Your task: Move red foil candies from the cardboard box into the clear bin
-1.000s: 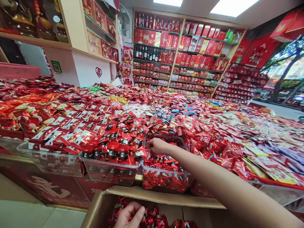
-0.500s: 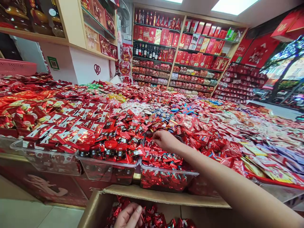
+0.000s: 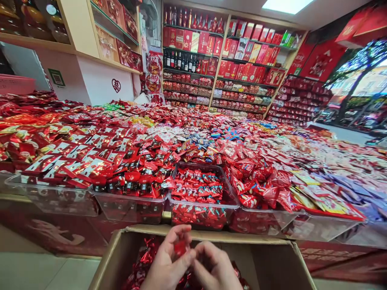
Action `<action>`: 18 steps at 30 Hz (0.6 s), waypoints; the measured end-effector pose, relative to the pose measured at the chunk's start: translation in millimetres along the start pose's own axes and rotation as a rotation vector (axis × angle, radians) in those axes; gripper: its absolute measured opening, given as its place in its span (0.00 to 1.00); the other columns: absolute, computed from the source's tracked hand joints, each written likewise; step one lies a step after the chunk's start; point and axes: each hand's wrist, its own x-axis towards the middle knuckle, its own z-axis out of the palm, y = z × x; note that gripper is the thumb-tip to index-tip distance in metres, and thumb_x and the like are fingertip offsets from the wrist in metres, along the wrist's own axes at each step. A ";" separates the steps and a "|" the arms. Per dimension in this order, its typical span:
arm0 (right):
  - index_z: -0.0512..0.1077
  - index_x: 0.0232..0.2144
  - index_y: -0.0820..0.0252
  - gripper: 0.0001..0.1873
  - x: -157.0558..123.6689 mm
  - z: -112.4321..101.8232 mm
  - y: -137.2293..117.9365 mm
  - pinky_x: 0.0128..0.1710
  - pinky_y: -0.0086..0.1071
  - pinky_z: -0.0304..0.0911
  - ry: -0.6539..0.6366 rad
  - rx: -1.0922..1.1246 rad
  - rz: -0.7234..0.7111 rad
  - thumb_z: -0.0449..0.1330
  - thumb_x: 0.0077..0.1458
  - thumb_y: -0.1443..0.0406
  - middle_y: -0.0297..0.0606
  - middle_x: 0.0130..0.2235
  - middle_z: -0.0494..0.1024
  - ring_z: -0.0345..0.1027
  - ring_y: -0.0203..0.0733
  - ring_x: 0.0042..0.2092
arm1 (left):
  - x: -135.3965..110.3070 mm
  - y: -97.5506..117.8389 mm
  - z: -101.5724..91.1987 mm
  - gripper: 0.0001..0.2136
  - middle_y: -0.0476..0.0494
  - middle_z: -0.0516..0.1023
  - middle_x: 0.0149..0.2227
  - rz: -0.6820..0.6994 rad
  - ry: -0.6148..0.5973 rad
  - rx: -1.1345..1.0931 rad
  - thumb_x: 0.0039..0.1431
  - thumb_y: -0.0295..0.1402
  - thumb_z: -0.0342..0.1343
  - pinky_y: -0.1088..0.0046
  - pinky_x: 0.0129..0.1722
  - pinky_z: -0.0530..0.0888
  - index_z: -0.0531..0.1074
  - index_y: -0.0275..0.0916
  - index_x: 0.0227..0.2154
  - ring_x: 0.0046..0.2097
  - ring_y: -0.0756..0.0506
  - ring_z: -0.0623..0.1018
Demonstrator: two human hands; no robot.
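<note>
My left hand (image 3: 171,259) is over the open cardboard box (image 3: 286,262), fingers curled round a red wrapped candy (image 3: 180,247). Close against it is my right hand (image 3: 214,266), its fingers bent inward; what they hold, if anything, is hidden and blurred. Beneath both hands lie more shiny red wrapped candies (image 3: 148,249) in the box. Just beyond the box stands a clear plastic bin (image 3: 231,197), partly filled with small red wrapped candies (image 3: 198,187) in rows.
Bins heaped with candies in dark red wrappers (image 3: 130,183) and larger red packets (image 3: 260,181) flank that bin. A wide bank of sweets stretches behind them. Shelves (image 3: 213,94) of bottles and red boxes line the back wall; a window is at the right.
My right hand has come back from the bin to meet my left hand above the box. My left hand has risen, a red candy showing in it. The view has shifted slightly.
</note>
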 end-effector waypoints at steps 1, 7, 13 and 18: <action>0.61 0.21 0.62 0.13 -0.4 -3.1 -3.1 0.20 0.22 0.52 0.024 0.059 -0.015 0.55 0.43 0.57 0.30 0.19 0.64 0.55 0.29 0.21 | 0.4 5.1 4.2 0.15 0.51 0.70 0.33 -0.017 -0.014 -0.028 0.44 0.30 0.56 0.78 0.37 0.65 0.65 0.44 0.38 0.37 0.52 0.68; 0.60 0.21 0.62 0.13 -6.2 -17.7 -16.7 0.18 0.24 0.53 -0.070 0.371 0.085 0.55 0.44 0.57 0.29 0.15 0.65 0.56 0.28 0.17 | 6.0 14.9 13.7 0.07 0.49 0.72 0.27 -0.128 0.054 -0.206 0.44 0.28 0.57 0.78 0.32 0.67 0.69 0.35 0.29 0.29 0.54 0.70; 0.61 0.23 0.62 0.11 -10.5 -17.1 -10.5 0.17 0.24 0.55 0.015 0.348 0.036 0.54 0.45 0.59 0.30 0.17 0.65 0.57 0.29 0.17 | 4.9 13.0 15.4 0.07 0.48 0.74 0.28 -0.127 0.033 -0.250 0.48 0.29 0.53 0.75 0.35 0.69 0.68 0.36 0.32 0.31 0.52 0.72; 0.66 0.27 0.60 0.04 -14.8 -18.3 -8.2 0.27 0.27 0.60 0.275 -0.236 -0.440 0.52 0.48 0.67 0.37 0.26 0.68 0.61 0.34 0.28 | -0.1 14.7 20.6 0.12 0.44 0.71 0.41 -0.090 -0.050 -0.261 0.53 0.30 0.48 0.69 0.45 0.64 0.63 0.39 0.41 0.43 0.47 0.70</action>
